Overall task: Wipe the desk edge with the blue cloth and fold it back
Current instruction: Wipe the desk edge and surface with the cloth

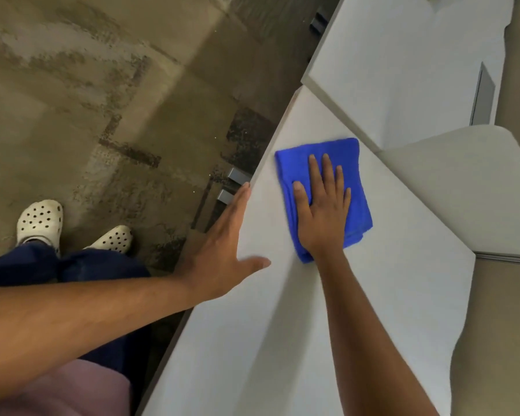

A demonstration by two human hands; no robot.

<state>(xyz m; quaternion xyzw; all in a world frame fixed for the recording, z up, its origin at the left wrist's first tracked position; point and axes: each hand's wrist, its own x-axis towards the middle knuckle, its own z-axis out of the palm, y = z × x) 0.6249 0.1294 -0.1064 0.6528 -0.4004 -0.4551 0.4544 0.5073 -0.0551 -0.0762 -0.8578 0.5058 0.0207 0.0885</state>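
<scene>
A folded blue cloth (297, 163) lies flat on the white desk (282, 325), a short way in from its left edge. My right hand (323, 208) presses palm-down on the cloth with the fingers spread. My left hand (222, 247) is flat and open along the desk's left edge, fingers pointing away from me, thumb resting on the desktop. It holds nothing. The desk edge (219, 280) runs diagonally from lower left to upper right.
A second white desk panel (403, 70) adjoins at the upper right, and a grey partition (463, 181) stands to the right. Grey metal desk legs (234, 184) show below the edge. My feet in white clogs (39, 220) stand on the stained floor at left.
</scene>
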